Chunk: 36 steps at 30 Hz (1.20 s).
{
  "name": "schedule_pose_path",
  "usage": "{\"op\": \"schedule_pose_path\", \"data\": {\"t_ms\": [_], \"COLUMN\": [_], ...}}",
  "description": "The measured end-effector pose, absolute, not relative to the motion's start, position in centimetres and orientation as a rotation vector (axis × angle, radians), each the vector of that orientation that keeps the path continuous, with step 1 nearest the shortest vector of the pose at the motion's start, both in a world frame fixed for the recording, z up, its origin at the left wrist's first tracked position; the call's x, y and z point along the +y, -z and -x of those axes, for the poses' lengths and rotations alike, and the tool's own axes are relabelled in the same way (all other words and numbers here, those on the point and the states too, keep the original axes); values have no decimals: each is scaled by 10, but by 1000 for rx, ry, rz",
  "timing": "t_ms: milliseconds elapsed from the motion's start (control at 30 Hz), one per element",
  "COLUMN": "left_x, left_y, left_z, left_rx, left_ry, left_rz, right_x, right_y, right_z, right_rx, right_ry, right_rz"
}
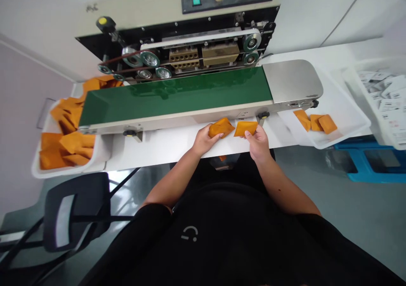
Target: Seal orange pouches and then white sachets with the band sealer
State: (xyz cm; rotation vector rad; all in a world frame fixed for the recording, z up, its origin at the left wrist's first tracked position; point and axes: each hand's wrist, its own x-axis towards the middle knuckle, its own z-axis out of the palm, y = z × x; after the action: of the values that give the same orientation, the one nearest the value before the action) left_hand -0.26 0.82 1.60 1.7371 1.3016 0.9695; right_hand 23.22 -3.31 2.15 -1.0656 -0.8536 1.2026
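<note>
Head view: packets (pixel 220 126) partly behind thumbs (pixel 249 137)

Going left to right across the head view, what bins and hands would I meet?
White bin of orange packets, left hand holding an orange packet, right hand holding another packet, bin with three orange packets, bin of printed packets.

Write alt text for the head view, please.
A person's left hand and right hand hold orange packets beside a machine with a green belt; a white bin heaped with packets is at left, a sparser bin at right.
</note>
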Motion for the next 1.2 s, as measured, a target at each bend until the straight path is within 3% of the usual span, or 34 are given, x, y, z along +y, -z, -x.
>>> {"op": "schedule_pose_path", "data": {"t_ms": [433,800,1200], "left_x": [7,7,8], "left_y": [-22,-21,-20], "left_z": [3,4,4], "left_rx": [1273,1265,1252], "left_ry": [-974,-945,-932], "left_rz": [-1747,-1769,-1730], "right_x": [-34,32,113], "right_y": [-107,-192,-196], "right_z": [-251,-288,-319], "right_rx": [-1045,-1274,-896], "right_ry": [-1058,-820,-1032], "right_rz": [1123,1126,1444]}}
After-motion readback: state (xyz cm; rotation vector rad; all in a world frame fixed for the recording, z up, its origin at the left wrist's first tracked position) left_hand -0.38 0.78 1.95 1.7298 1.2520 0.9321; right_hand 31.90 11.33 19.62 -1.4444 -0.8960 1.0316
